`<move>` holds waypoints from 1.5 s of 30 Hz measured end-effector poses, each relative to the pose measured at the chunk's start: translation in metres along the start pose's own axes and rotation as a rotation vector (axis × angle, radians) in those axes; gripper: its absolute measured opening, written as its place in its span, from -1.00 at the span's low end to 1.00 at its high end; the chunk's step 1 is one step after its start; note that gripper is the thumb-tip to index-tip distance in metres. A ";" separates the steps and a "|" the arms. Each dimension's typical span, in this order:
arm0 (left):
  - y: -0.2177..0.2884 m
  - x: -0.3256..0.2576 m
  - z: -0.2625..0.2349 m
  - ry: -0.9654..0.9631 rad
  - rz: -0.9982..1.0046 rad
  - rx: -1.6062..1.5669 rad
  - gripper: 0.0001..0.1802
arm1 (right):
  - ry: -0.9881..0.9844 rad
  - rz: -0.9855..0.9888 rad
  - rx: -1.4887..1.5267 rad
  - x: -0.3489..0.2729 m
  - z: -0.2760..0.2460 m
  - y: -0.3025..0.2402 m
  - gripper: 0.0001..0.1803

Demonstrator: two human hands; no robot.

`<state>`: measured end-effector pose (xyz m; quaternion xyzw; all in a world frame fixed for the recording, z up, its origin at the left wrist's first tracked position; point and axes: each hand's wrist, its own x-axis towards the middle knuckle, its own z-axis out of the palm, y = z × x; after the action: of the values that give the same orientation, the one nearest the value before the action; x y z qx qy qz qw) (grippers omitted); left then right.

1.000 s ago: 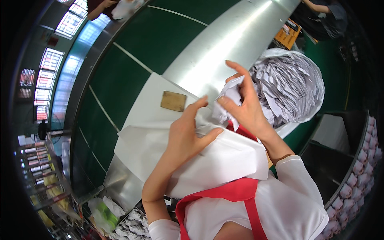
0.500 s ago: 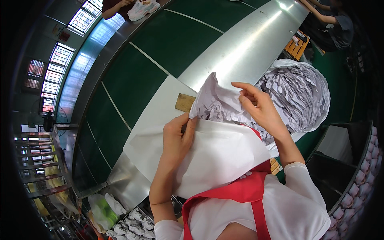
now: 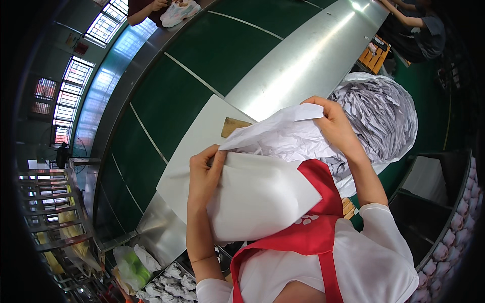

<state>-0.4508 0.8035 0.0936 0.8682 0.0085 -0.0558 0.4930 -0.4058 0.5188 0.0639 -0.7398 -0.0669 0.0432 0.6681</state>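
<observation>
My left hand (image 3: 204, 174) grips the near corner of a crumpled white paper sheet (image 3: 283, 139), just above a smooth white sheet (image 3: 257, 197) that lies against my red apron. My right hand (image 3: 336, 123) pinches the far upper edge of the same crumpled sheet and holds it up. Behind my right hand sits a big heap of crumpled grey-white paper (image 3: 384, 116) in an open bag.
A white board (image 3: 194, 146) with a small brown tag (image 3: 235, 126) lies on the green conveyor belt (image 3: 202, 65) beside a steel strip (image 3: 308, 55). Another person's hands hold a white shoe (image 3: 179, 10) at the far side. Dark bins (image 3: 434, 212) stand at right.
The crumpled sheet has been drawn out wider between my hands. My right hand moved up and to the right; my left hand slid lower along the near edge.
</observation>
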 end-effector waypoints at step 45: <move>-0.068 0.011 -0.020 0.333 0.212 0.580 -0.87 | 0.917 0.688 0.080 -0.037 -0.061 0.413 -0.42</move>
<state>-0.4431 0.8554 0.0446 0.9653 -0.0174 0.1380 0.2209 -0.4165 0.4128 -0.3415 -0.6362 0.4762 -0.0646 0.6036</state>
